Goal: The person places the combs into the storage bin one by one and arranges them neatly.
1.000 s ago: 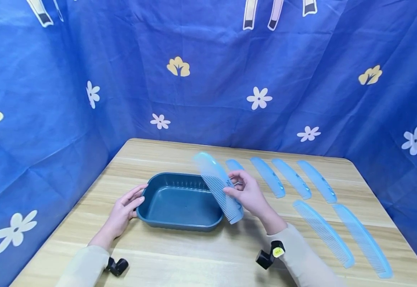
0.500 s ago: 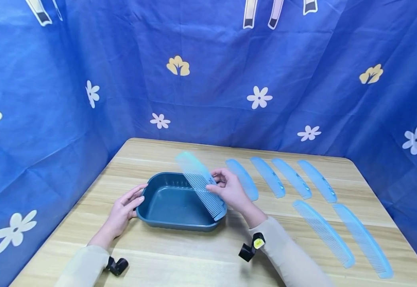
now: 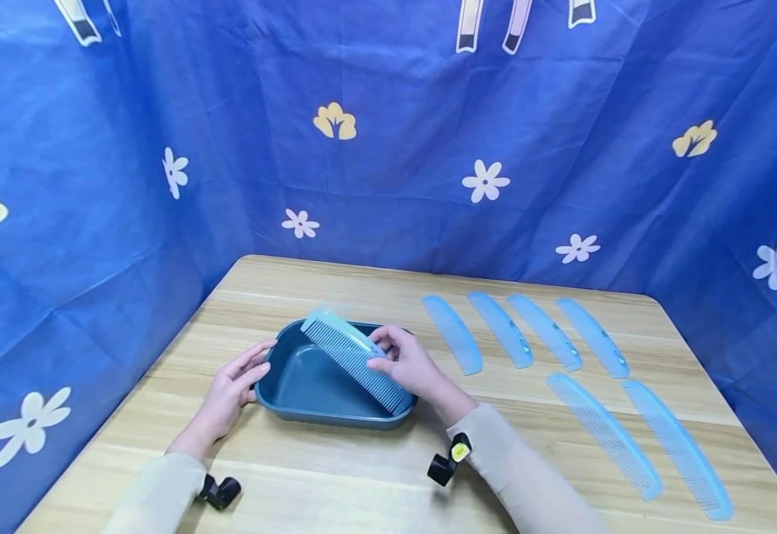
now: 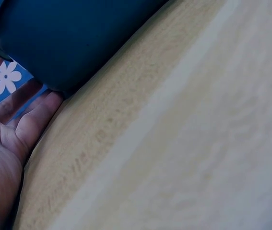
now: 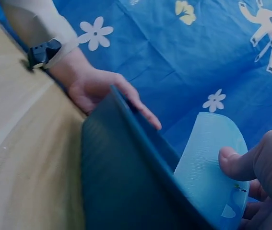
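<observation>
A light blue comb (image 3: 344,348), translucent with fine teeth, hangs slanted over the dark teal plastic basin (image 3: 324,417). My right hand (image 3: 421,371) pinches its back edge between thumb and fingers. The comb's lower end dips inside the near right corner, while its upper end overlaps the far rim. In the right wrist view, my thumb lies flat on the comb (image 5: 210,165) just beyond the basin wall (image 5: 121,177). My left hand (image 3: 226,393) holds the basin's left end, with fingers over the rim. From the left wrist, other fingertips show against the basin's lower wall (image 4: 83,38).
Several similar combs lie on the wooden table (image 3: 335,482) to the right: a back row including one comb (image 3: 451,334), and two nearer ones, a comb (image 3: 605,434) and a comb (image 3: 678,449). A blue patterned cloth (image 3: 388,148) surrounds the table's back and sides.
My right hand has carried the comb leftward and lowered it into the basin, tilting it flatter. A comb behind that hand has come into full view. The left hand stays at the basin.
</observation>
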`<state>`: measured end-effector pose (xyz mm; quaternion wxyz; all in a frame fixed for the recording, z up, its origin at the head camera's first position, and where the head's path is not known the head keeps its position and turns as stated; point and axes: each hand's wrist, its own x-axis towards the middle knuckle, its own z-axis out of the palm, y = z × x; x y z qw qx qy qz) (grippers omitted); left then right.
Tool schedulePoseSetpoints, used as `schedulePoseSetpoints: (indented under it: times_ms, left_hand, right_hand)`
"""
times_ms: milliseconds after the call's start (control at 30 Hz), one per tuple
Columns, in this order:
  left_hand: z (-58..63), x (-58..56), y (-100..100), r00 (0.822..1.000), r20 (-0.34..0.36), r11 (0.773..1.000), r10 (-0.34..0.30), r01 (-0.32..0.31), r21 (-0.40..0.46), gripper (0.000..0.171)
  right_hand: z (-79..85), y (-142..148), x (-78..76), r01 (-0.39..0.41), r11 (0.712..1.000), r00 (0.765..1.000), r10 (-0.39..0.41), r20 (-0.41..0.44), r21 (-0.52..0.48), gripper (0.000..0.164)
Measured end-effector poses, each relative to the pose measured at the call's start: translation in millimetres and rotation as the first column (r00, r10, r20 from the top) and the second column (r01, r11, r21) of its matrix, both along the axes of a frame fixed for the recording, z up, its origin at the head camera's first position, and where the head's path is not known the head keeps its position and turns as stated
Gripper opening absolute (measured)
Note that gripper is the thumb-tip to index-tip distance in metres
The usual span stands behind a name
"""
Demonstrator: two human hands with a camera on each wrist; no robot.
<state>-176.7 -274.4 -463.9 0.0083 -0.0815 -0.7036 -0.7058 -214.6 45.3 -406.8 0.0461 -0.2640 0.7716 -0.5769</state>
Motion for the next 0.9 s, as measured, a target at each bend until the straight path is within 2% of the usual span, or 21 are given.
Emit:
schedulePoseSetpoints:
  times_ms: [200, 400, 533, 800, 900]
  left_hand:
    - [0.4, 1.0, 0, 1.000, 0.001, 1.000, 0.007, -0.007, -0.003, 0.044]
    - [0.4, 1.5, 1, 1.000, -0.006, 1.000, 0.017, -0.017, 0.002, 0.045]
    - [-1.0, 1.6, 2, 1.000, -0.002, 1.000, 0.017, -0.017, 0.006, 0.044]
    - [-0.6, 2.4, 4, 0.999, 0.007, 0.999, 0.035, -0.035, -0.002, 0.045]
    - [0.3, 1.4, 4, 0.999, 0.010, 0.999, 0.039, -0.039, -0.004, 0.045]
  right_hand:
    - [-5.3, -6, 1.2, -0.032, 0.989, 0.999, 0.033, -0.008, 0.143, 0.027]
    - [-5.7, -10, 2.3, -0.104, 0.951, 0.993, 0.117, -0.025, 0.290, 0.027]
    - [-7.8, -13, 3.0, -0.140, 0.927, 0.987, 0.159, -0.028, 0.348, 0.026]
    - [-11.2, -16, 5.0, -0.134, 0.871, 0.984, 0.172, -0.037, 0.472, 0.023]
    - [-11.9, -17, 4.6, -0.113, 0.877, 0.985, 0.160, -0.061, 0.467, 0.022]
